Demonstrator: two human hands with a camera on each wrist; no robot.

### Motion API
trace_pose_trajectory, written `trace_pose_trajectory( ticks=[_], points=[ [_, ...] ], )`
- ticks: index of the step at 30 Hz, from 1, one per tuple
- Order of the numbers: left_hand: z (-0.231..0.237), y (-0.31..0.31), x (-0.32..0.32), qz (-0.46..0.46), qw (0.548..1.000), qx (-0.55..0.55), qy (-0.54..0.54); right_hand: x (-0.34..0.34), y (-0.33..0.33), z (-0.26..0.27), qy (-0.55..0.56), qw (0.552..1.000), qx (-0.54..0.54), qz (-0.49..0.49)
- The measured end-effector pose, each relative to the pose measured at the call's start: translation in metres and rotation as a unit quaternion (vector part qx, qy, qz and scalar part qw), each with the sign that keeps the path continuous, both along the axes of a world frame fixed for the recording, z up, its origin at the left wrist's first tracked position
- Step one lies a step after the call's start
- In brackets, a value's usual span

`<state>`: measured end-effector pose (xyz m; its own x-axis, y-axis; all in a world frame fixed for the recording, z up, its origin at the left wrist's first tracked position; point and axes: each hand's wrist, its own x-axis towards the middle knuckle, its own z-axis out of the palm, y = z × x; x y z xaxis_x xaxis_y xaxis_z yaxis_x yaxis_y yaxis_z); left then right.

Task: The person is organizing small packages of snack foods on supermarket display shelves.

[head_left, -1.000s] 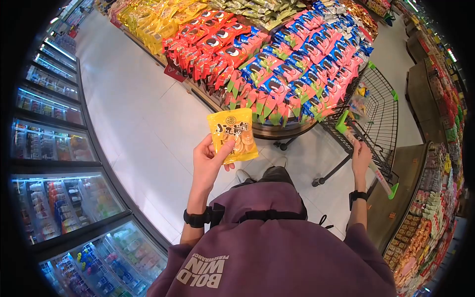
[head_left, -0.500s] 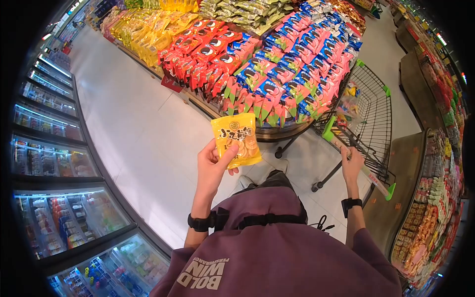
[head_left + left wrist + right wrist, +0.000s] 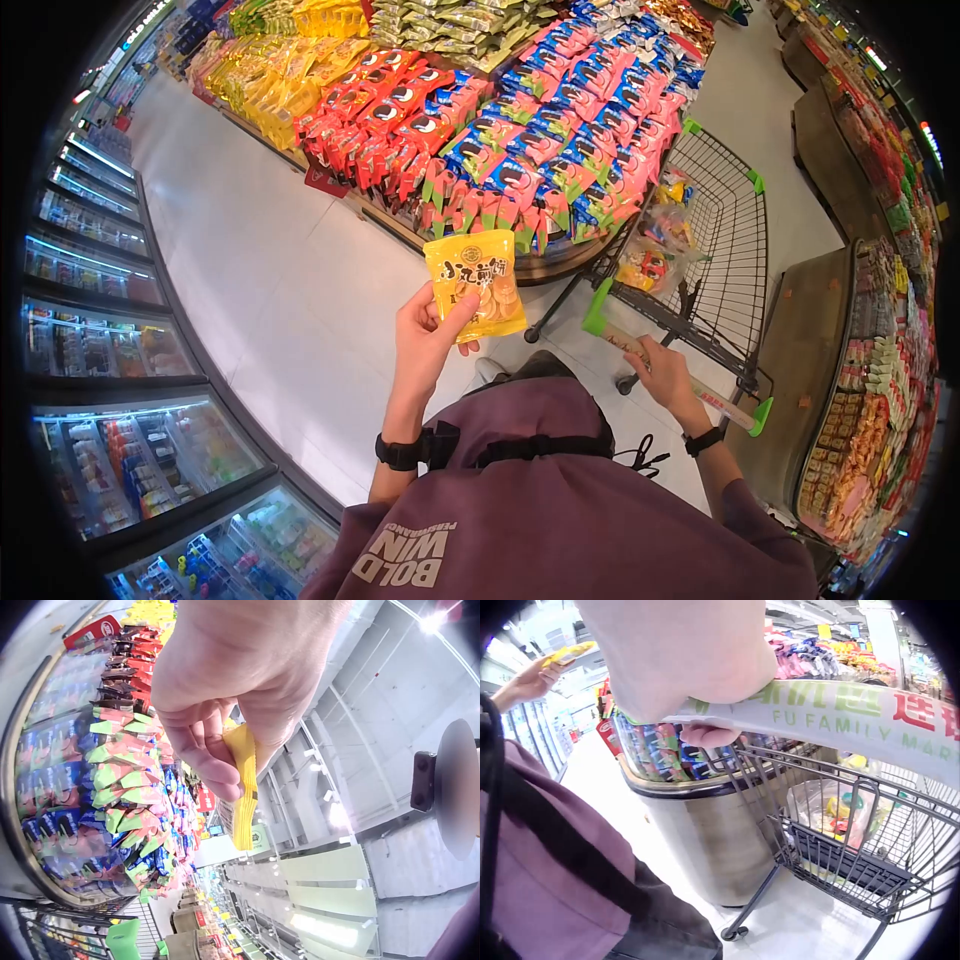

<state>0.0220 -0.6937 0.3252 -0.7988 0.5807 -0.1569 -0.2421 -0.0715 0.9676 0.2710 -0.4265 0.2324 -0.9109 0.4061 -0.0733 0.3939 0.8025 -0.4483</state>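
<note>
In the head view my left hand (image 3: pixel 430 330) pinches a yellow snack packet (image 3: pixel 475 285) upright in front of the body, thumb across its printed front. The left wrist view shows that packet (image 3: pixel 244 787) edge-on between the thumb and curled fingers of the hand (image 3: pixel 232 682). My right hand (image 3: pixel 668 378) grips the cart's handle bar (image 3: pixel 720 402); in the right wrist view the fingers of the hand (image 3: pixel 697 667) wrap round the white, printed bar (image 3: pixel 840 712). Bagged goods (image 3: pixel 650 250) lie inside the wire cart (image 3: pixel 715 230).
A rounded display bin (image 3: pixel 560 262) heaped with blue, pink and red packets (image 3: pixel 520 150) stands ahead, beside the cart. Glass-fronted chillers (image 3: pixel 150 440) line the left. More stocked shelves (image 3: pixel 860 400) run along the right, and pale floor (image 3: pixel 260 250) lies between chillers and bin.
The cart and my right hand have shifted left and closer to the body, and the cart has turned. My left hand keeps the packet in nearly the same place. The bin has shifted left in view.
</note>
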Motion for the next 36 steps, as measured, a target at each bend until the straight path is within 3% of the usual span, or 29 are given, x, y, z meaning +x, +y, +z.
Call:
trace_pose_trajectory(
  ticks=[17,20,30,36],
  points=[
    [-0.005,0.041,0.048,-0.020,0.997,-0.049,-0.059,0.003,-0.068,-0.017,-0.073,0.981,-0.159,0.077],
    [-0.004,0.040,0.042,-0.020,0.997,-0.037,-0.062,0.004,-0.085,-0.012,-0.039,0.985,-0.152,0.067],
    [-0.004,-0.033,-0.036,-0.036,0.998,0.005,-0.057,-0.013,-0.128,-0.002,-0.055,0.989,-0.136,-0.010],
    [-0.014,-0.114,-0.101,-0.022,0.999,-0.012,-0.044,-0.024,-0.152,-0.007,0.023,0.996,-0.078,-0.036]
  ],
)
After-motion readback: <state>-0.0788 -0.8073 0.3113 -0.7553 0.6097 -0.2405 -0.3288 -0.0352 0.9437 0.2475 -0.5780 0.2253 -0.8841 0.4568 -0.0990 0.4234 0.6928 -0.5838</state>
